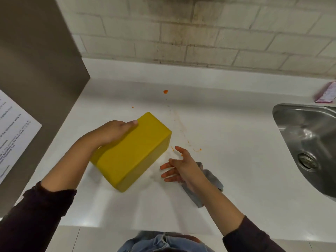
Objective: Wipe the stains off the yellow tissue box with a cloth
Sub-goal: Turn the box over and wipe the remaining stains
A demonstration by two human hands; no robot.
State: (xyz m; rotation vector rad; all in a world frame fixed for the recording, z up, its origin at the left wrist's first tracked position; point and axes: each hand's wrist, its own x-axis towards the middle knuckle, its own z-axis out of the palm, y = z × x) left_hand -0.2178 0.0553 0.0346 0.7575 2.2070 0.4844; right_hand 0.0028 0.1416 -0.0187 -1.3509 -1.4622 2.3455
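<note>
The yellow tissue box [132, 151] lies on the white counter [227, 170], turned at an angle, with plain yellow faces showing. My left hand [112, 132] grips its far left edge, thumb on the upper face. My right hand [179, 165] hovers just right of the box with its fingers spread and nothing in them. A grey cloth [209, 180] lies crumpled on the counter under and behind my right wrist. No stain shows on the visible faces of the box.
Orange spots and smears [165, 91] mark the counter beyond and to the right of the box. A steel sink [309, 142] sits at the right edge. A grey panel with a printed sheet [14, 128] stands at left. A pink packet [325, 93] lies behind the sink.
</note>
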